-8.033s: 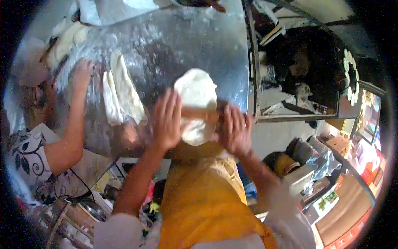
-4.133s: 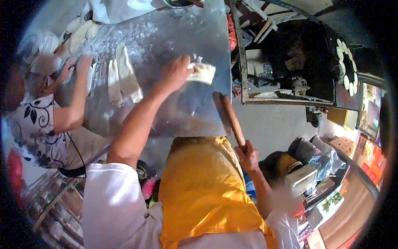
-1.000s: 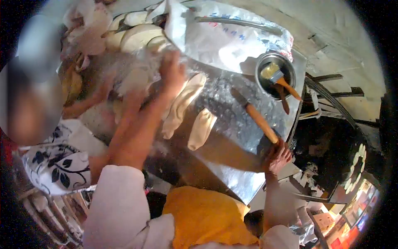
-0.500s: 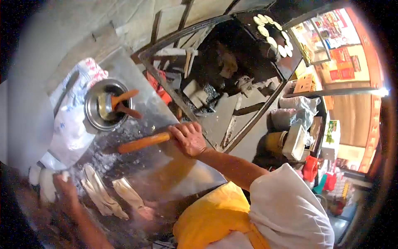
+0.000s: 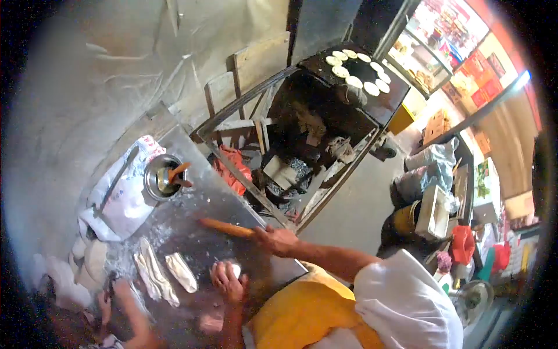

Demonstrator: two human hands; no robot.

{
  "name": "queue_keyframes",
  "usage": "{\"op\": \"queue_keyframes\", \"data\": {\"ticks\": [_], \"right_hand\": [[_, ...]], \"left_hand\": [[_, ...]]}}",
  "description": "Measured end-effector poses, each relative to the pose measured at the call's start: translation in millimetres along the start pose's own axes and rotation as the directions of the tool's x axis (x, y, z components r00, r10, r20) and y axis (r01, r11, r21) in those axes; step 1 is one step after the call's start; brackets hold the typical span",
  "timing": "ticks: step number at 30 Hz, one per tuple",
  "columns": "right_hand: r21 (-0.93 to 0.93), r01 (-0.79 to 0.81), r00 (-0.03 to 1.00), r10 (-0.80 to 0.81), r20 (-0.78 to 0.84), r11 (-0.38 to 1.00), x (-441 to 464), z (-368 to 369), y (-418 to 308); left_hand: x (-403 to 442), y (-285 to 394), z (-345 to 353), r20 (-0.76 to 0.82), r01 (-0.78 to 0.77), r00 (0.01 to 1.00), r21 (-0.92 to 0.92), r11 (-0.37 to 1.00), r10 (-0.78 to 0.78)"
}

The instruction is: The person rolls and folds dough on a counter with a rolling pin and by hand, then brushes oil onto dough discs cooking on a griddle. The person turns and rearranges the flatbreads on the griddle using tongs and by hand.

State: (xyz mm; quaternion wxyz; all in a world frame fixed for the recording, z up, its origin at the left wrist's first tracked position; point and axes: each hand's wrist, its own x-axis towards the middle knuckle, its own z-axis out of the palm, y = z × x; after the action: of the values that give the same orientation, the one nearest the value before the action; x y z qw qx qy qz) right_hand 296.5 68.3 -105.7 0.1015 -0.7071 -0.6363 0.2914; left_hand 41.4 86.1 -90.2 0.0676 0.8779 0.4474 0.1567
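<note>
On metal worktop (image 5: 200, 196), near apron (image 5: 308, 299), I see left hand (image 5: 229, 281), fingers curled over small white dough piece (image 5: 236, 270); I cannot tell whether piece is gripped or only covered; right hand (image 5: 276, 240) clenched round one end of wooden rolling pin (image 5: 225, 227), pin pointing left over worktop; shorter dough strip (image 5: 181, 272) lies left of left hand; two long dough strips (image 5: 156, 269) beyond it, side by side; co-worker's forearm (image 5: 135, 317) near them; bowl (image 5: 147, 181) at far side holds brush (image 5: 179, 170).
</note>
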Motion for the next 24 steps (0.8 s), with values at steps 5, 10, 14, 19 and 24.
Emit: {"op": "queue_keyframes", "data": {"ticks": [5, 10, 14, 19, 24], "right_hand": [[0.315, -0.247, 0.953, 0.171, 0.25, 0.917, -99, 15, 54], [0.523, -0.286, 0.939, 0.126, 0.321, 0.803, -100, -14, 48], [0.226, 0.079, 0.991, -0.101, 0.089, 0.971, -64, -24, 40], [0.343, 0.192, 0.981, -0.169, -0.097, 0.919, -46, -46, 1], [0.443, -0.094, 0.995, 0.073, 0.063, 0.892, -64, -33, 30]], "left_hand": [[5, -17, 11, -0.01, 0.094, 0.995, -0.201, 0.975, -0.098], [6, 9, 5, -0.027, 0.15, 0.988, -0.001, 0.989, -0.15], [-34, 20, 20, -0.175, 0.186, 0.969, 0.055, 0.981, -0.174], [-24, 12, 29, -0.25, 0.213, 0.95, 0.068, 0.975, -0.19], [15, -20, 28, -0.106, 0.305, 0.948, 0.046, 0.951, -0.298]]}}
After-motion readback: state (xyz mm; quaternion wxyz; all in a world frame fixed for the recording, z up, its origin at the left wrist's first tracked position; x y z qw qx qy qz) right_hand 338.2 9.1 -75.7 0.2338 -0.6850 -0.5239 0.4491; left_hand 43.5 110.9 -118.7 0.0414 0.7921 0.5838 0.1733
